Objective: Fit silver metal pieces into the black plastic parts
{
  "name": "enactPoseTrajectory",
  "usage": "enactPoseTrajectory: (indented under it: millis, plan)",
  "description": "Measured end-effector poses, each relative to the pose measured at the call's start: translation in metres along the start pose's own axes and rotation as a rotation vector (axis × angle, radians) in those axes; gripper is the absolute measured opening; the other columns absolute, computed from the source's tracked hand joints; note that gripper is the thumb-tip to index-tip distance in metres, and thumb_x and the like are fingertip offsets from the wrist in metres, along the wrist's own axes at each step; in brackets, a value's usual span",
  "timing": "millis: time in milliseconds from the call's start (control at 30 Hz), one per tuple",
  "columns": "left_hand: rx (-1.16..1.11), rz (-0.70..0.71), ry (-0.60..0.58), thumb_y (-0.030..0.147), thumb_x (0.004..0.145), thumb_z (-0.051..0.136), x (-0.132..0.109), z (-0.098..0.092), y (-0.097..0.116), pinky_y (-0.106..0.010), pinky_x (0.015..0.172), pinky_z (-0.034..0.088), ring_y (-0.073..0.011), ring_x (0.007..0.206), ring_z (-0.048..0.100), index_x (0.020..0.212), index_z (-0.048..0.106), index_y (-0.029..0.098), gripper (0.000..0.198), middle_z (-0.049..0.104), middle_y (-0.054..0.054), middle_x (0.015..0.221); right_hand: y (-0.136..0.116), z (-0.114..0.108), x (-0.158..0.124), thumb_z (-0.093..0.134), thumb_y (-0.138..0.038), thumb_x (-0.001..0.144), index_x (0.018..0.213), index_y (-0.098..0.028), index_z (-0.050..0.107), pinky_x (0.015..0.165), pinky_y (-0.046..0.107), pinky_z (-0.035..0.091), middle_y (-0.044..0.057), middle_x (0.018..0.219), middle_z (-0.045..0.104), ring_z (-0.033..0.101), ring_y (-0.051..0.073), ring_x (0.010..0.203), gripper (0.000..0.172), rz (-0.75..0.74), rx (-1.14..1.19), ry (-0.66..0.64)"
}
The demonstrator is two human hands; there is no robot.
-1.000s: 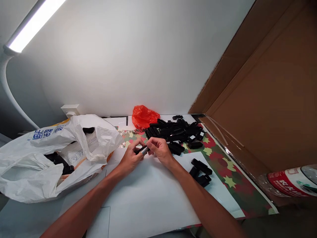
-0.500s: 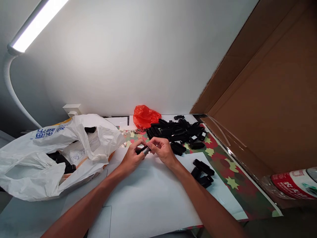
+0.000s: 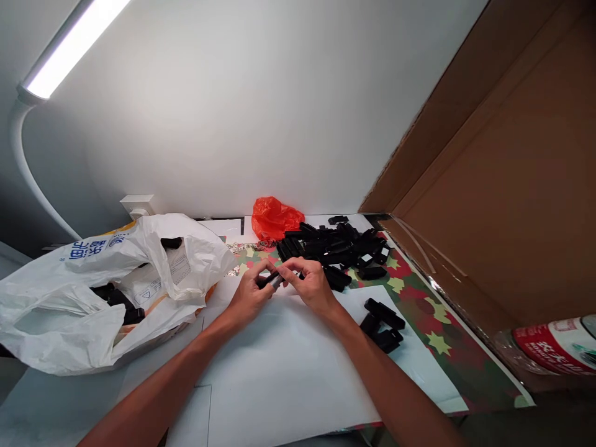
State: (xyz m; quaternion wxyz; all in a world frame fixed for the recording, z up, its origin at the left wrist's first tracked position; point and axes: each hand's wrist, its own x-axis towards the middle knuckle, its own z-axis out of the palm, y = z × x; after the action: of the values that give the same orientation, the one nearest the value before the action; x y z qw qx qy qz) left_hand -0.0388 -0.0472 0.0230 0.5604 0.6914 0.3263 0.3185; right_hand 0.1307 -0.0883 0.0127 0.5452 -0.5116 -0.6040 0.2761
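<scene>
Between my hands, above the far part of the white sheet (image 3: 279,366), is a small black piece with a silvery-grey face (image 3: 275,281). My left hand (image 3: 251,292) is closed around its left side. The thumb and fingers of my right hand (image 3: 310,285) pinch at its upper right end, covering that part. Just behind my hands lies a heap of black plastic pieces (image 3: 335,245), some with white patches. Several similar black pieces (image 3: 384,324) form a small group on the sheet to the right of my right wrist.
A white plastic bag (image 3: 112,335) with black pieces inside stands at the left. An orange-red bag (image 3: 275,218) and small shiny metal bits (image 3: 246,247) lie at the back. Cardboard (image 3: 503,186) walls the right side, with a red-labelled bottle (image 3: 554,344) by it. A lamp (image 3: 69,49) hangs upper left.
My right fingers have shifted slightly on the held piece, and a dark bit now shows by them. My left hand keeps its hold. The whole view has moved slightly.
</scene>
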Motion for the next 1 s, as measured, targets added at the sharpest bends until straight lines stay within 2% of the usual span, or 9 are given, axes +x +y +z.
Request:
enactPoseTrajectory:
  millis: [233,433,700,1000]
  plan:
    - [-0.016,-0.023,0.002,0.046,0.093,0.065,0.0020,0.0001,-0.0047,-0.021,0.051,0.028,-0.0079,0.055,0.040,0.085,0.052,0.019,0.031,0.059,0.003,0.073,-0.0006,0.0004,-0.0011,0.064,-0.055,0.099,0.074,-0.023,0.078,0.077,0.035,0.046,0.004,0.074,0.077,0.065,0.021,0.073,0.042,-0.045,-0.039,0.008]
    - [-0.025,-0.011,0.008,0.048,0.093,0.065,0.0016,0.0006,-0.0075,-0.022,0.051,0.028,-0.0084,0.055,0.038,0.084,0.054,0.019,0.032,0.043,0.006,0.066,0.0009,0.0024,-0.0015,0.066,-0.053,0.097,0.078,-0.023,0.081,0.077,0.037,0.049,0.006,0.079,0.080,0.066,0.023,0.073,0.039,-0.050,-0.020,0.043]
    - [-0.017,-0.025,0.010,0.049,0.092,0.064,0.0001,0.0003,-0.0052,-0.023,0.051,0.029,-0.0090,0.056,0.038,0.084,0.057,0.018,0.032,0.050,0.003,0.071,0.0020,0.0036,-0.0014,0.065,-0.050,0.098,0.076,-0.024,0.081,0.074,0.038,0.050,0.005,0.070,0.077,0.065,0.023,0.070,0.038,-0.101,-0.093,0.056]
    - [0.021,-0.012,0.019,0.044,0.092,0.063,-0.0008,0.0002,-0.0044,-0.023,0.052,0.028,-0.0092,0.056,0.038,0.084,0.055,0.019,0.027,0.046,0.005,0.068,0.0049,0.0041,-0.0017,0.062,-0.047,0.101,0.080,-0.024,0.081,0.077,0.040,0.051,0.007,0.078,0.078,0.066,0.023,0.072,0.036,-0.176,-0.133,0.070]
